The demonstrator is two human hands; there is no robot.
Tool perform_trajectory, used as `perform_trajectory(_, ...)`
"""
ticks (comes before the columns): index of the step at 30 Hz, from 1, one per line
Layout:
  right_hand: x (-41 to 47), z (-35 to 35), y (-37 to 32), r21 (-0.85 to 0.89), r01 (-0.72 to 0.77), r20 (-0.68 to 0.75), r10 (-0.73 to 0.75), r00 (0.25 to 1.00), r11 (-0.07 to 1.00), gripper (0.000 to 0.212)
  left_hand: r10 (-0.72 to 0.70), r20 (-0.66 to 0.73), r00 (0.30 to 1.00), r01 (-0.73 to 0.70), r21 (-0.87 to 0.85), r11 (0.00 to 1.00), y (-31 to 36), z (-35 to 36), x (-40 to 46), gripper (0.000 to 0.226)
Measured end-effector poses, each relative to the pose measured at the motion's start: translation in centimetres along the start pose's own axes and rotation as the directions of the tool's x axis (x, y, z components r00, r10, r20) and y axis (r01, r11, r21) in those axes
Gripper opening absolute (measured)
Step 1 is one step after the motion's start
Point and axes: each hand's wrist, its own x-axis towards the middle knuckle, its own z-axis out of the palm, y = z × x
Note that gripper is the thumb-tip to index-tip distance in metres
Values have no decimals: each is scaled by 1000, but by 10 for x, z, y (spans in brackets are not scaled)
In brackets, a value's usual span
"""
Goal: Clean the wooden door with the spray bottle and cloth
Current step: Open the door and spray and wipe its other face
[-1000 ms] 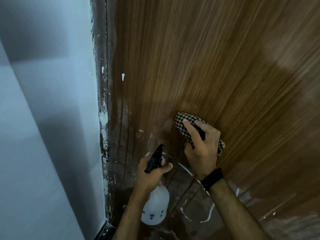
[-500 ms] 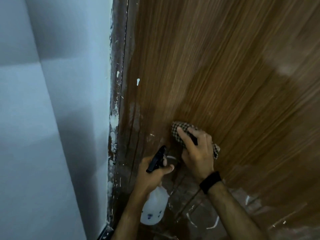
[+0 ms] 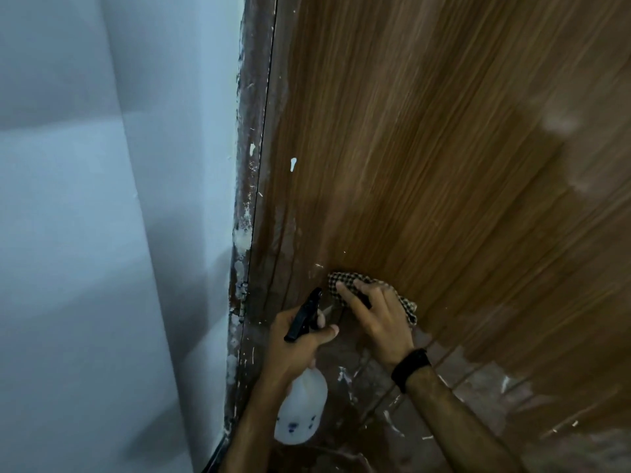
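The wooden door (image 3: 426, 158) fills the right of the view, with brown vertical grain and white paint flecks low down. My right hand (image 3: 375, 319) presses a black-and-white checked cloth (image 3: 408, 307) flat against the lower door, fingers spread over it. My left hand (image 3: 297, 349) grips the neck of a white spray bottle (image 3: 300, 414) with a black trigger head (image 3: 304, 314), just left of the cloth, nozzle pointing up at the door.
A dark door frame (image 3: 249, 199) with chipped white paint runs down beside the door's left edge. A pale blue-white wall (image 3: 102, 233) takes up the left. Paint smears mark the door's bottom area (image 3: 478, 397).
My right hand has slid the cloth down and to the left on the door, closer to the spray bottle. The left hand keeps its hold on the bottle. The view has shifted left.
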Motion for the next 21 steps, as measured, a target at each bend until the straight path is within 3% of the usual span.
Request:
perform_trajectory(5,59,-10,6,57,-162,-152,169,974,985,53,-38,9,999,38,12,999,0,-13,-5,15)
perform_trajectory(8,85,-8,0,61,-175,-177,183,967,983,51,-44,2,999,44,19,999,-2,-16,-6,16)
perform_trajectory(10,79,0,-8,45,-101,-119,105,987,994,52,-52,-1,999,52,3,999,-3,-16,-7,19)
perform_trajectory(13,44,13,-17,59,47,80,-52,995,997,66,-54,-5,999,54,-18,998,-2,-13,-9,21)
perform_trajectory(15,21,14,-15,82,68,150,-79,985,994,72,-49,-10,999,49,-6,999,1,-9,-11,21)
perform_trajectory(19,21,-6,3,73,12,33,-14,999,997,47,-40,-60,997,42,32,999,8,-4,-14,22)
perform_trajectory(21,44,-14,11,70,-70,-67,75,995,995,46,-13,-101,995,15,19,1000,13,0,-12,23)
